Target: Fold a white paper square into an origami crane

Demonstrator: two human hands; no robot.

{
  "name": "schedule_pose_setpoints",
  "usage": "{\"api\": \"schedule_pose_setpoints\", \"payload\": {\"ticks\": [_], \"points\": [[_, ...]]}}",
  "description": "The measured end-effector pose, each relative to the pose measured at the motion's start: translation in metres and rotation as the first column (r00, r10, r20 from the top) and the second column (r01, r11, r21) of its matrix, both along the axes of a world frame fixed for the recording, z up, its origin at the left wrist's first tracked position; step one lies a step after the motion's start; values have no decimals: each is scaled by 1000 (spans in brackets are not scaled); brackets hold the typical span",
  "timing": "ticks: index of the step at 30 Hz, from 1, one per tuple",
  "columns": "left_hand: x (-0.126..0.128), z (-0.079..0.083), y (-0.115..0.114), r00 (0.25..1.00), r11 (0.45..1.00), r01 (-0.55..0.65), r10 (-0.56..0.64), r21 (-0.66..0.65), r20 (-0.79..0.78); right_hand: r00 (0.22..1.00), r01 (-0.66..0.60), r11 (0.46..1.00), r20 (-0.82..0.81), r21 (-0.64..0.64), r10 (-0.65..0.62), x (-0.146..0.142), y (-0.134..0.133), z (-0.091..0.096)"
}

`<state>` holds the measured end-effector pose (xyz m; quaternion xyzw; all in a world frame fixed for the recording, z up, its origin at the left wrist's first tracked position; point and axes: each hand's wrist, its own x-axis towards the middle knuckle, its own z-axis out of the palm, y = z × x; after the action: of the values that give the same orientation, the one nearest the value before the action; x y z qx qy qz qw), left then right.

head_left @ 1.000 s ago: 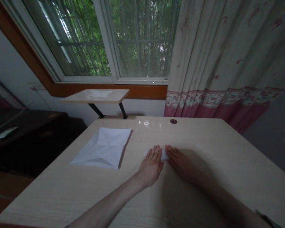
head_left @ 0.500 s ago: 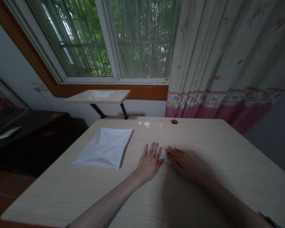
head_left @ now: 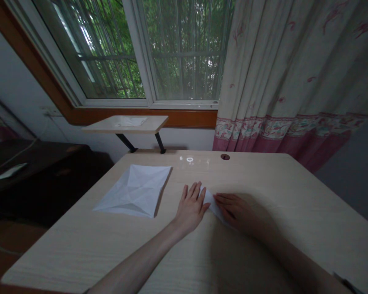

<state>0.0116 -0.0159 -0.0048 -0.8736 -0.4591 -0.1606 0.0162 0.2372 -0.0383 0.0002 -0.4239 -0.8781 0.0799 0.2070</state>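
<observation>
- Paper, small and folded [head_left: 211,203], lies on the table [head_left: 263,175] between the two hands, a little past its middle. Its long axis runs on a slant: the far end points up toward the window beside the left fingertips, and the near end disappears under the right fingers.
- Left hand [head_left: 190,206] lies flat, palm down, fingers a little spread and pointing away toward the window, its thumb side touching the paper's edge. It grips nothing.
- Right hand [head_left: 237,210] is also flat and loose, fingers aimed leftward, pressing down on the paper's near part.
- A second ago the paper showed as a short strip lying crosswise under both sets of fingertips. Since then the left hand has slid off to the left, and more of the white now shows, turned to the diagonal.
- Large window [head_left: 159,49] with bars and green leaves outside fills the far wall. A pale curtain [head_left: 294,73] with a pink hem hangs at the right.
- The table is light wood grain with a round cable hole [head_left: 225,157] near its far edge.
- A dark cabinet [head_left: 33,171] stands at the left.
- A creased white sheet [head_left: 135,190] lies opened flat, well apart to the left of the hands.
- A small shelf [head_left: 153,122] on black brackets sits under the sill.
</observation>
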Motion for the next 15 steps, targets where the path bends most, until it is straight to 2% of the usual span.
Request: {"api": "schedule_pose_setpoints", "payload": {"ticks": [4, 8, 15], "points": [[1, 9, -1, 991, 998, -51, 54, -30, 121, 1000, -26, 1000, 12, 4, 26, 1, -1, 3], [3, 14, -2, 974, 997, -42, 57, -71, 218, 998, -55, 998, -15, 27, 55, 0, -2, 8], [1, 11, 1, 977, 993, 45, -21, -106, 214, 997, -78, 997, -28, 18, 79, -1, -6, 16]]}}
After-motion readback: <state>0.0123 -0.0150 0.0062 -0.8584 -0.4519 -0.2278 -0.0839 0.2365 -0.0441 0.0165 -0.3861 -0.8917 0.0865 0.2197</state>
